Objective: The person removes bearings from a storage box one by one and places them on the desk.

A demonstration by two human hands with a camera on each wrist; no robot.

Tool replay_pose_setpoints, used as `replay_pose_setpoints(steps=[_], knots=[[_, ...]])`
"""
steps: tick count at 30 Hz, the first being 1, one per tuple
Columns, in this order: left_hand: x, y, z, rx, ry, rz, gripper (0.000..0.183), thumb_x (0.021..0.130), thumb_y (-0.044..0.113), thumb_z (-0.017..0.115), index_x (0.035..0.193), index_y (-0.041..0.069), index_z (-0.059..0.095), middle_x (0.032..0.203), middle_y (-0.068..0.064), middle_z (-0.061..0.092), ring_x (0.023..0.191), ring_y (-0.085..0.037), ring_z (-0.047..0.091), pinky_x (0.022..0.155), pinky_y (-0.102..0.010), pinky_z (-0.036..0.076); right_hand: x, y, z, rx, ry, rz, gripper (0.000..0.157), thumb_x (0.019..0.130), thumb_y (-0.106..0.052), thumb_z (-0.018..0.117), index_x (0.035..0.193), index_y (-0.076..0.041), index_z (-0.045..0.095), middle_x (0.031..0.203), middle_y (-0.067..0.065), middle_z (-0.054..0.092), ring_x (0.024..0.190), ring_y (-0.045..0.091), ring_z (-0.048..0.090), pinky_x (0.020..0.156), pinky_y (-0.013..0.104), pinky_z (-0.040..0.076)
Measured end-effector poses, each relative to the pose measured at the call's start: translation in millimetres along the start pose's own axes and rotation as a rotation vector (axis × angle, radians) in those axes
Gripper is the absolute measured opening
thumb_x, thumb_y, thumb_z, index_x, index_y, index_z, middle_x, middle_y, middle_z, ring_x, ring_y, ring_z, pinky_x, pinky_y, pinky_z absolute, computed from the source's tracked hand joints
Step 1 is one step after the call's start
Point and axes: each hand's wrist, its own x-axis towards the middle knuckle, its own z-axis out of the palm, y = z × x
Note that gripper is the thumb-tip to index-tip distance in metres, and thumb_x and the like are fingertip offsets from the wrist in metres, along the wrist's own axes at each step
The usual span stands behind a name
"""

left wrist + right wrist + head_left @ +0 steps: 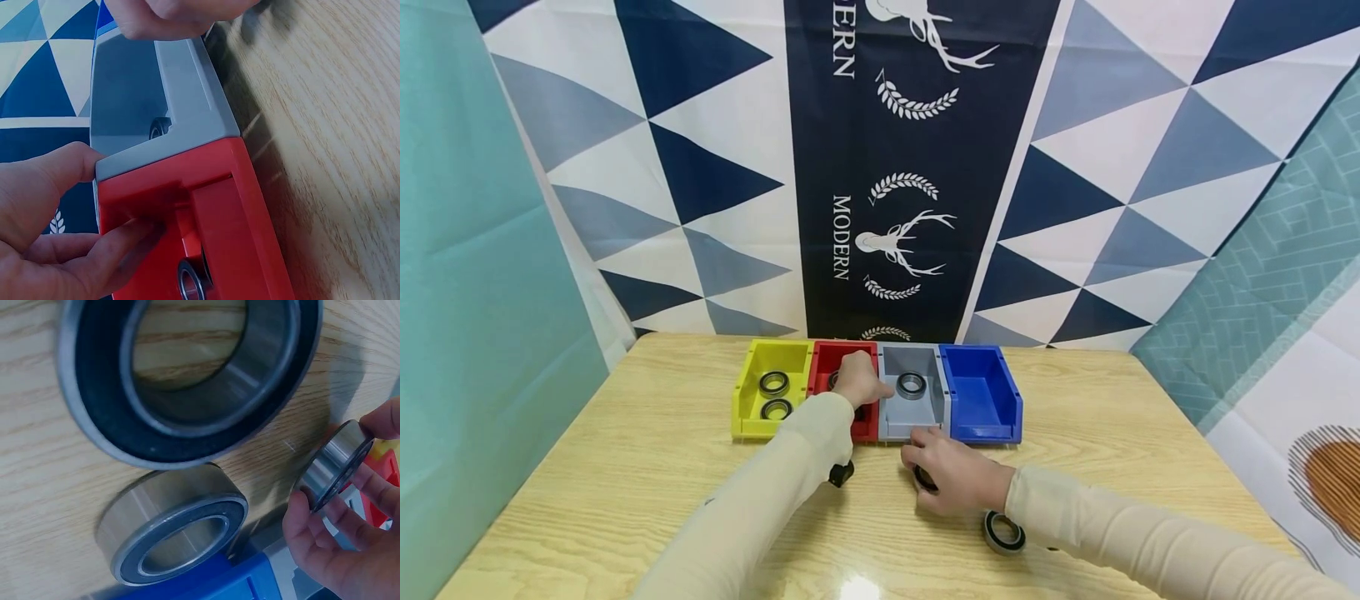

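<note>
My left hand [857, 379] reaches into the red bin [219, 215]. Its fingers are inside, while the thumb lies at the rim by the grey bin [181, 140]; I see nothing between them. A bearing [182, 275] sits in the red bin below the fingers. In front of the grey bin, my right hand [955, 471] pinches a ball bearing [334, 462] between thumb and fingers, tilted on edge above the table. Two more bearings are near the right wrist: a large-looking one [100, 381] close to the camera and another [178, 550] by the blue bin.
The yellow bin [756, 428] holds two bearings, and the grey bin holds one bearing [912, 394]. The blue bin [981, 433] ends the row at right. On the wooden table [625, 467], a bearing [1004, 547] lies beside the right sleeve. A patterned cloth [887, 167] hangs behind.
</note>
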Motion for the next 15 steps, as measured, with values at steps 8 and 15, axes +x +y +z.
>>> replay_pose_setpoints(steps=[8,15], knots=[[-0.2,-1.1,-1.6,0.003,0.001,0.023,0.026,0.076,0.018,0.08,0.091,0.0,0.068,0.08,-0.012,0.071,0.07,-0.017,0.058,0.074,-0.032,0.058,1.4,1.6,5.4,-0.005,0.0,-0.041,0.023,0.075,-0.022,0.07,0.094,-0.019,0.058,0.092,-0.005,0.049,0.081,0.009,0.042,0.071,0.021,0.042],[-0.3,-1.9,-1.6,0.003,0.004,0.026,0.026,0.076,0.018,0.081,0.09,0.0,0.067,0.078,-0.012,0.07,0.069,-0.017,0.058,0.073,-0.032,0.058,4.2,-2.1,4.6,0.008,-0.041,-0.03,0.025,0.076,-0.025,0.07,0.096,-0.019,0.058,0.094,-0.005,0.05,0.084,0.009,0.043,0.073,0.022,0.044]])
